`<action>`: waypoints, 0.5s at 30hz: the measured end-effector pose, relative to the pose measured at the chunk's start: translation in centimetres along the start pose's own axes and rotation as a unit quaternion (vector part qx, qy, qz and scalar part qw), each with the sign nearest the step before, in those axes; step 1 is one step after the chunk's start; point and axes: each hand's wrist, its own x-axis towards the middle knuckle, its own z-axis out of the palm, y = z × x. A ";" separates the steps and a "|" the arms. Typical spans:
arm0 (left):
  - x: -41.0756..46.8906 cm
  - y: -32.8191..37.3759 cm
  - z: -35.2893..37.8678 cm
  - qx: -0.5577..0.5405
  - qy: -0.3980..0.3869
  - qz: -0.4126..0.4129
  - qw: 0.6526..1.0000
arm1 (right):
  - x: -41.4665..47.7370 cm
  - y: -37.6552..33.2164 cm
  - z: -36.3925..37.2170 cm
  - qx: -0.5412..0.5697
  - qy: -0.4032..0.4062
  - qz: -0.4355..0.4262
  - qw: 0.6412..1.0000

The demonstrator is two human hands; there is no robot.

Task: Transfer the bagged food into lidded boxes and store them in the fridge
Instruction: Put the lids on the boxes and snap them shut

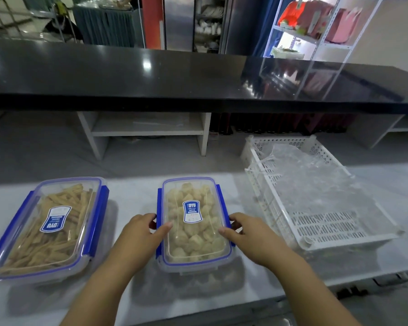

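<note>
From the head view, both hands are gripping the middle box point(194, 222) on the pale bench point(137, 196): the left hand point(143, 234) is clasping its left side, thumb resting on the lid, and the right hand point(247, 234) is clasping the right side, thumb likewise on the lid. The box is holding pale food lumps under a closed, blue-clipped lid. Well to its left, a second box point(50, 227) of tan strips is sitting lidded. Just right of the right hand, a white crate point(316, 222) is holding crumpled clear bags point(302, 170). A dark counter point(174, 74) is overhanging the far side.
</note>
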 end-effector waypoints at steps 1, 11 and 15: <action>0.0 0.0 0.1 -0.012 -0.005 -0.005 1.000 | 0.1 0.0 0.1 0.007 -0.004 -0.003 1.000; -3.2 1.9 2.7 -0.120 0.045 -0.004 0.992 | -0.2 1.5 -1.5 0.113 -0.016 -0.050 0.992; -4.5 2.9 2.4 -0.149 0.104 0.034 0.983 | -0.6 1.3 -2.6 0.141 0.004 -0.105 0.985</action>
